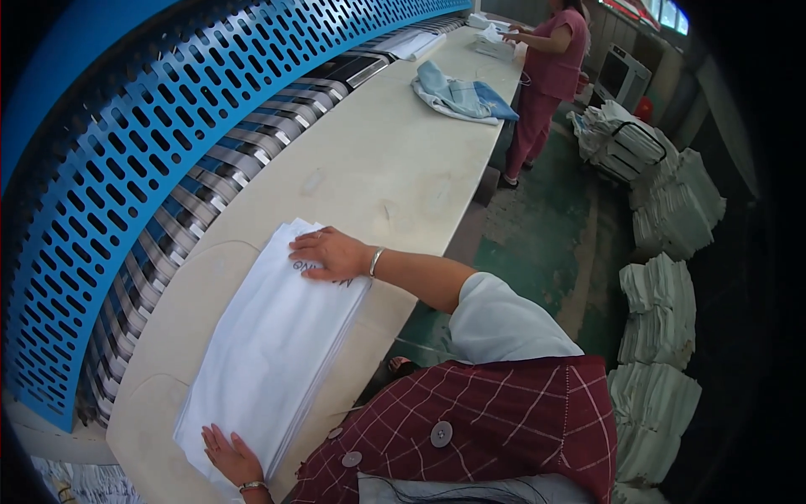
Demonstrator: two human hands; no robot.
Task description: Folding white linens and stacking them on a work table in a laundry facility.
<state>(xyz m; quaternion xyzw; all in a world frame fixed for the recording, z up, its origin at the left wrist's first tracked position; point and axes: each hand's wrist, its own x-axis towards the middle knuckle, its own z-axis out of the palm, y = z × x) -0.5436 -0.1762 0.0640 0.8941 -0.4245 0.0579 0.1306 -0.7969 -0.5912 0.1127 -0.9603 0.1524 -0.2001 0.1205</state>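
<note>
A long stack of folded white cloth (260,336) lies flat on the pale table, its layered edges showing along the near right side. At its far end my right hand (334,254) rests palm down, fingers stretched over some dark lettering on the fabric. My left hand (231,458) lies flat on the near end of the same stack, fingers spread. Neither hand grips anything. The undersides of both palms are hidden.
Along the left runs a blue perforated machine guard (159,160) above a row of grey belts (227,176). Farther up the table (353,160) lies a crumpled blue-and-white cloth (462,97). A person in pink (554,76) stands beyond it. Stacked white bundles (659,311) line the right side.
</note>
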